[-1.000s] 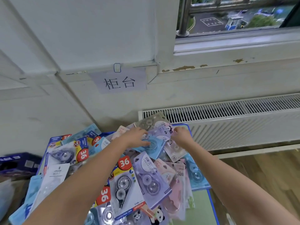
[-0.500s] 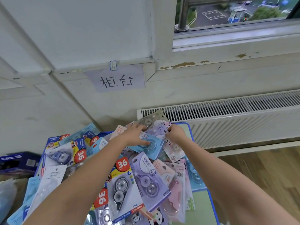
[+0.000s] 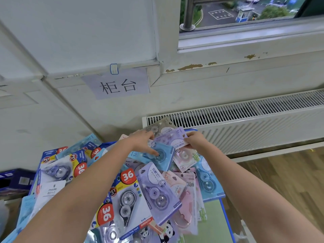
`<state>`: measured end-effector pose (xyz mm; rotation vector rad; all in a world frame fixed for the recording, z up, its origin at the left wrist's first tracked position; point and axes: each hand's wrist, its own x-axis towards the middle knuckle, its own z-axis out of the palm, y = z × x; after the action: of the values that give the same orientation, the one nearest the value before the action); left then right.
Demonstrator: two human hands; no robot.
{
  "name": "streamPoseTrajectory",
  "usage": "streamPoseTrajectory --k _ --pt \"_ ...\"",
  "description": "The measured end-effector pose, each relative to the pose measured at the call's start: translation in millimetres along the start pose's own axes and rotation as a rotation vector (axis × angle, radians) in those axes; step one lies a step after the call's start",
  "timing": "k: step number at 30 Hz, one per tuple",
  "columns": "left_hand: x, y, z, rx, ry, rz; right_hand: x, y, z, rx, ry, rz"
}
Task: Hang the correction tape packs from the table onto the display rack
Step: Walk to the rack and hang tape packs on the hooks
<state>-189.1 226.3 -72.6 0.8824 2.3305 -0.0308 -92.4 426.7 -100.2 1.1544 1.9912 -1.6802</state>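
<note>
change: lilac pack (image 3: 175,138) now lifted off the heap's far end, a moment ago flat
right hand (image 3: 195,142): pinching its edge
left hand (image 3: 142,143): fingers straight, pressing blue pack (image 3: 160,155)
packs: heaped on desk (image 3: 213,223)
rack: out of view; nothing hung

Soft even daylight from the window (image 3: 245,14), faint shadows, wide-angle bending at edges, slight overall softness

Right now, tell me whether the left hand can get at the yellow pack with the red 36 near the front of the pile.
Probably yes. The yellow pack lies on top of the pile, uncovered, just beside the left forearm; the left hand would only need to draw back from the blue pack it rests on.
</note>
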Motion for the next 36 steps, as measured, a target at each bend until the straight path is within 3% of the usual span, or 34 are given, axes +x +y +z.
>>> streamPoseTrajectory --k 7,14,22,26,32,36 --pt "-12 -3 -26 -0.241 -0.066 0.055 -13 10 -22 0.156 0.024 -0.019" --pt "-36 -6 -47 -0.447 0.039 0.054 -29 9 -38 0.258 0.119 -0.174" --pt "-84 -16 -65 -0.660 0.031 0.053 -74 -21 -57 0.503 0.238 -0.387" --pt "-119 -10 -75 -0.649 0.220 0.060 -106 -37 -54 0.517 0.156 -0.524" --pt "-158 -6 -72 -0.862 0.421 0.083 -152 -52 -17 0.376 -0.038 -0.641" --pt "-173 -1 -66 -0.917 0.466 0.105 -172 -53 18 0.265 -0.138 -0.675"
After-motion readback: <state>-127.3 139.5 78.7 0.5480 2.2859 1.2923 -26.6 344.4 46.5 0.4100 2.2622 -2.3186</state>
